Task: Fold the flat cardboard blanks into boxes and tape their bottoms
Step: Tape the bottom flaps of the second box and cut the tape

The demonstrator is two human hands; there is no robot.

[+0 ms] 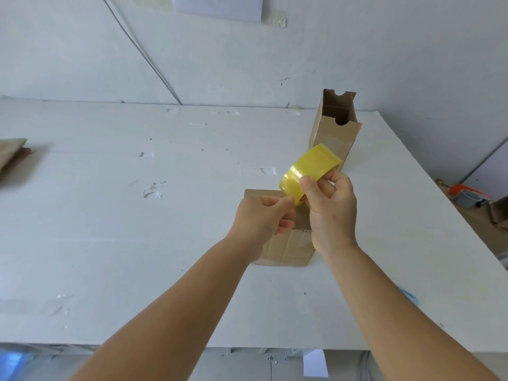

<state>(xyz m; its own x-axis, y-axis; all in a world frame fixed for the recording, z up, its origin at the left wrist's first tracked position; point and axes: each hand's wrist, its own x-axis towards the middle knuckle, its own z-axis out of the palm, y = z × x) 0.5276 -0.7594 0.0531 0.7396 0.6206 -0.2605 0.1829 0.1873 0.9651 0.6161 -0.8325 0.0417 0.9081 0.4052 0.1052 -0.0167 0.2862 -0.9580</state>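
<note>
While hands grip: tape roll (pixel 309 171) mid-table.

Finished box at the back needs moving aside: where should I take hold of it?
Grip the standing box around its tall side walls near mid-height, coming from the front right. It stands upright and narrow with its top open and notched, so the thin rim would probably bend. The tape roll and both hands partly block the near-left approach.

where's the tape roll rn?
Head view, centre-right: the yellow tape roll is held up in the right hand, left hand pinching at its lower edge, above the cardboard box lying on the table.
</note>
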